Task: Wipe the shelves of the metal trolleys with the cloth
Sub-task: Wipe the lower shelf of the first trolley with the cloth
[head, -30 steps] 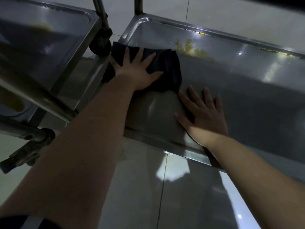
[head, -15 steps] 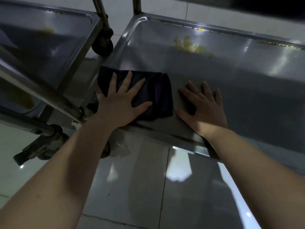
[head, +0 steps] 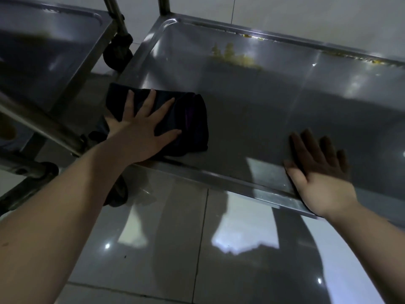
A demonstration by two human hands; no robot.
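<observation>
- Stainless steel, dim and glossy: the low tray-shaped shelf (head: 274, 102) of the right-hand metal trolley fills the upper middle of the view, with a raised rim along its near edge.
- A dark folded cloth (head: 192, 121) lies flat on this shelf, close to its left end and near the front rim.
- The left hand (head: 140, 132) presses palm-down on the cloth with fingers straight and spread, not curled around it. The cloth's right part shows bare past the thumb.
- The right hand (head: 320, 174) lies flat on the bare steel well to the right of the cloth. Its fingers are extended, its heel sits at the near rim, and it holds nothing.
- A yellowish smeared residue (head: 236, 59) marks the far part of the shelf, apart from both hands.
- A second steel trolley shelf (head: 48, 51) stands just beside the first, at upper left.
- A black caster wheel (head: 118, 54) sits between the two trolleys.
- Glossy grey floor tiles (head: 175, 249) lie below and reflect light patches.
</observation>
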